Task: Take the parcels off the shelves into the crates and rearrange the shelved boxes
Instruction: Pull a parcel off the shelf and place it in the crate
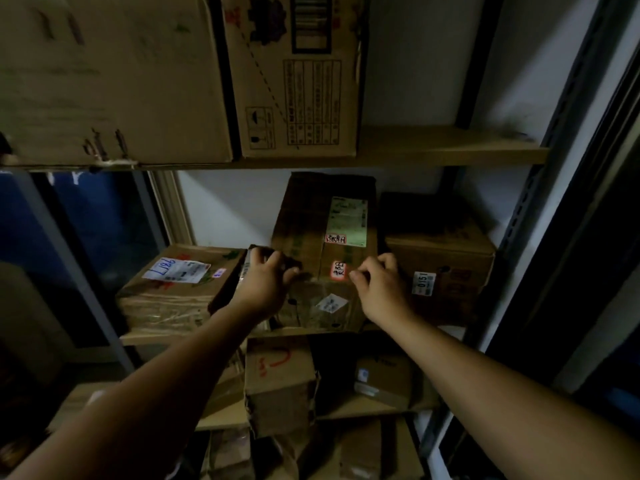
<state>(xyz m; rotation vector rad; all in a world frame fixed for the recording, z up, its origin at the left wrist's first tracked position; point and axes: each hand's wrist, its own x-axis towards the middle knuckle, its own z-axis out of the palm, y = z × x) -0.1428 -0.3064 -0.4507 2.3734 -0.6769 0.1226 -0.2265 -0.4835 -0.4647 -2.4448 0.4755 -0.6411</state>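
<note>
A tall cardboard box (322,244) with a green label and two red stickers stands in the middle of the middle shelf (180,337). My left hand (266,282) curls its fingers over the box's top left front corner. My right hand (381,289) grips the box's right front edge with its fingers curled. A flat box (173,289) marked 987 lies to the left, with a dark parcel (232,282) wedged between it and the tall box. A box (446,268) labelled 0151 sits to the right.
Two large cartons (114,81) (298,81) fill the upper shelf (450,150). Lower shelves hold several small parcels, one marked in red (280,382). A dark metal upright (519,220) frames the right side; a window (86,237) lies left.
</note>
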